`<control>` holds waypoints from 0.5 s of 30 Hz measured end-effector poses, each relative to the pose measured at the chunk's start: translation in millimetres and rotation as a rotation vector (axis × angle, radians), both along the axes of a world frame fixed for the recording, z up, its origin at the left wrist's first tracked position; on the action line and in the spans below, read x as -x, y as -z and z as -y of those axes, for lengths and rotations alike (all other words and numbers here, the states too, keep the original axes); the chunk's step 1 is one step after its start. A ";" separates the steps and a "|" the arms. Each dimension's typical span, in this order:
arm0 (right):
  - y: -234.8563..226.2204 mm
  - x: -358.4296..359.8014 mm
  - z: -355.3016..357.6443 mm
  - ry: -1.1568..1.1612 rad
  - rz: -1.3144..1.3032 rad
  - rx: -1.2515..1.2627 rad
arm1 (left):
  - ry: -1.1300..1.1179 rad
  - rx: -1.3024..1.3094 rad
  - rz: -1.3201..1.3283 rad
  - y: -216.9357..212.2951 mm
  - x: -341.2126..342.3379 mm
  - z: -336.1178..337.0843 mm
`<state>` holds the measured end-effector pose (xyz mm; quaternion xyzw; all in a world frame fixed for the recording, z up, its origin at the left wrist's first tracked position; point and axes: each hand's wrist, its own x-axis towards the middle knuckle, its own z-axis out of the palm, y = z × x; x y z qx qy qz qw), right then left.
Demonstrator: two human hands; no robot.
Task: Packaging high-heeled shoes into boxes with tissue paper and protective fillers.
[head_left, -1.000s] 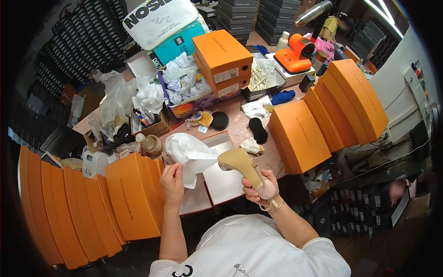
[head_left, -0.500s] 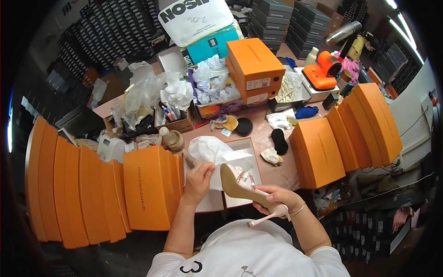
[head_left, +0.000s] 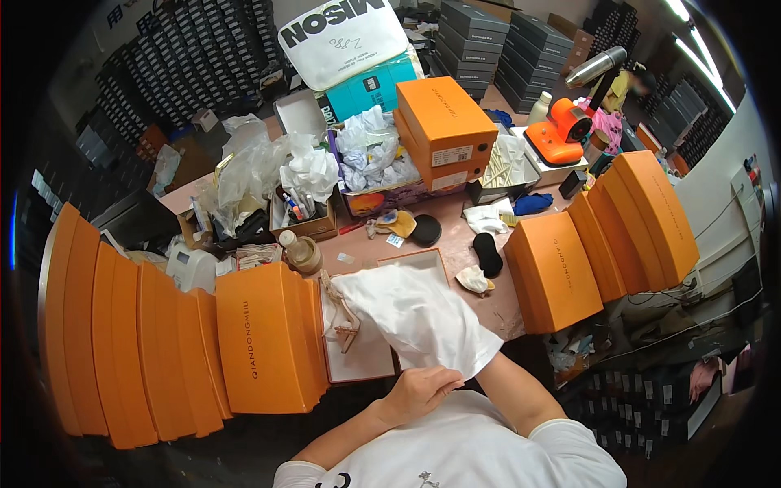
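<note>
A white cloth bag [head_left: 423, 313] is drawn over my right hand and wrist. Its fingers are hidden inside, and the sandal I saw there earlier is out of sight. Only my right forearm shows below the bag's mouth. My left hand [head_left: 423, 392], fingers closed, pinches the bag's edge by that wrist. Under and beside the cloth sits an open shoe box [head_left: 370, 362] with a white inside. A strappy high-heeled sandal [head_left: 348, 329] lies in its left part, partly covered by the cloth.
Orange shoe boxes [head_left: 264, 342] stand in a row at left, and more orange boxes [head_left: 557, 272] at right. Behind are a glass bottle [head_left: 301, 252], a black round lid [head_left: 426, 231], a black pad [head_left: 488, 255], a carton of crumpled paper [head_left: 374, 154] and an orange device [head_left: 553, 142].
The white bag has come off the box and now covers my right hand, hiding the sandal. My left hand has moved down and right to the bag's edge. The other sandal is now more exposed.
</note>
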<state>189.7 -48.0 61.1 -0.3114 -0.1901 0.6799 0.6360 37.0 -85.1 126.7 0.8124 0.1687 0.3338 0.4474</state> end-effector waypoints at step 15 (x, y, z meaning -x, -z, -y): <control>18.1 9.4 24.2 0.132 0.054 0.009 | -0.222 1.544 0.595 75.4 -0.8 -39.1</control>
